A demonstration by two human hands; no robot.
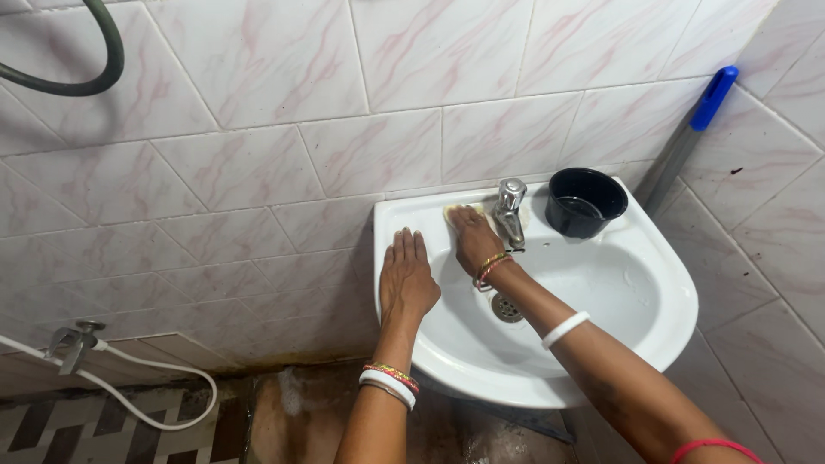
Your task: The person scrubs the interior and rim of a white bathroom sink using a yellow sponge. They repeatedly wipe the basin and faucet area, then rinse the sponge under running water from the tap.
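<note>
My left hand [406,277] lies flat, fingers together, on the left rim of a white wall-mounted washbasin [662,283]. My right hand [473,238] presses a pale yellow cloth or sponge [453,212] onto the basin's back ledge, just left of a chrome tap [510,209]. Both wrists carry white and coloured bangles. The drain [507,308] shows in the bowl under my right forearm.
A black bowl [586,201] sits on the basin's back right corner. A grey handle with a blue tip [698,120] leans in the wall corner. A wall tap with a white hose [79,339] is low at left; a green hose [101,60] hangs top left. The floor below is wet.
</note>
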